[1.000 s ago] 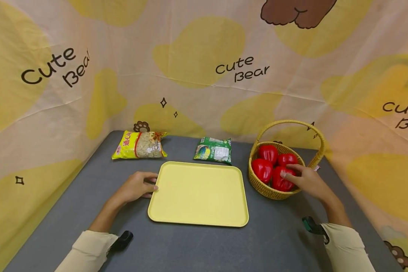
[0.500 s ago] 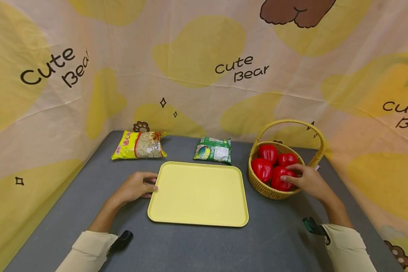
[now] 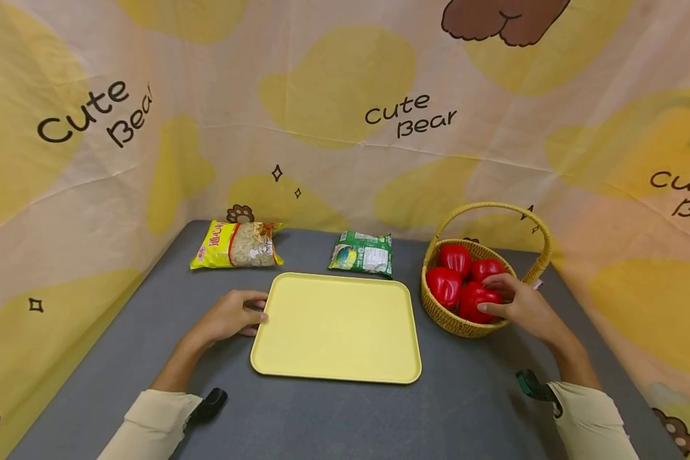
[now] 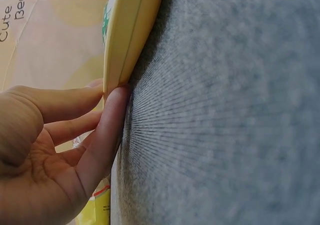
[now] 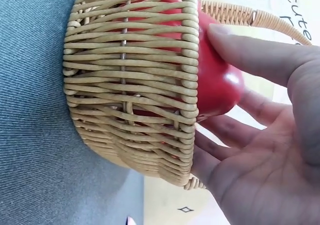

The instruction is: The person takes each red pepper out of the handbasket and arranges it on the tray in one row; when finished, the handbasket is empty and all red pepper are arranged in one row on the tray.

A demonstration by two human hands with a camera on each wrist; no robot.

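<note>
My left hand [image 3: 227,316] pinches the left edge of a yellow tray [image 3: 336,329] that lies on the table. In the left wrist view the thumb is on the tray's rim [image 4: 120,45] and a finger is against its outer side. A woven basket [image 3: 451,324] with a tall handle stands to the tray's right, holding several glossy red bell peppers. My right hand [image 3: 529,313] reaches over the basket's rim and grips the front bell pepper [image 3: 476,301]. The thumb is on its near side in the right wrist view, while the fingers curve round its far side, partly hidden.
Behind the tray lie a yellow bag of pasta [image 3: 238,245] at the left and a green packet [image 3: 362,253] near the middle. A printed cloth [image 3: 322,153] hangs round the back and sides of the grey table [image 3: 345,421].
The right thumb has slid slightly down on the front bell pepper, which has shifted a little within the basket. The left hand and the tray have stayed in place.
</note>
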